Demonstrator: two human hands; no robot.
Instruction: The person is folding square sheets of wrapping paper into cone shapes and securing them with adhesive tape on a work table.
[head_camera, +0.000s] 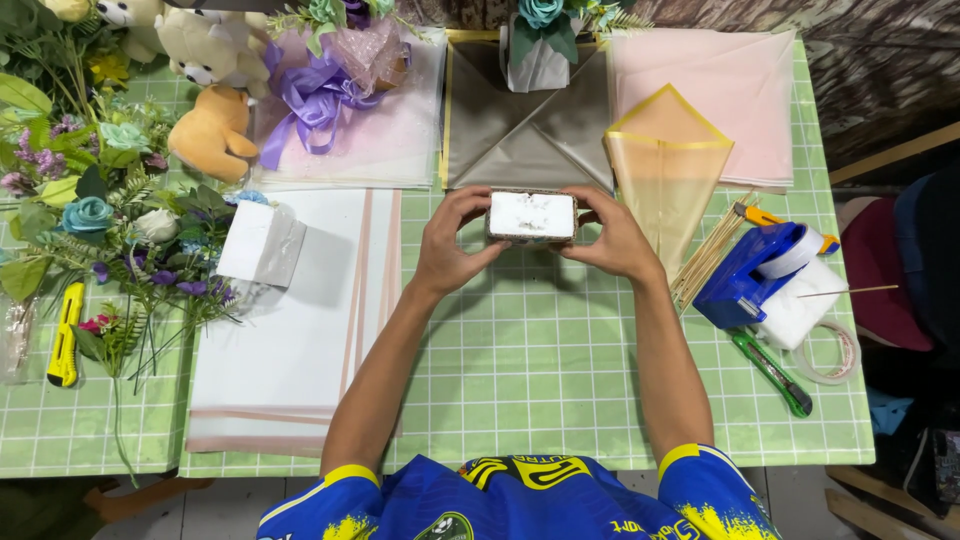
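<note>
My left hand (452, 240) and right hand (612, 238) both grasping a white block (531, 215), possibly foam, above the green checked table (520, 360), wrapping sheets (300, 320) at left, blue tape dispenser (750, 275) at right

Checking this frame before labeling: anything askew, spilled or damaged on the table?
Mostly tidy. The white block held between the left hand and right hand has a pitted, scuffed top face. One thin wooden stick lies apart from the stick bundle, resting across the white foam piece by the blue tape dispenser.
</note>
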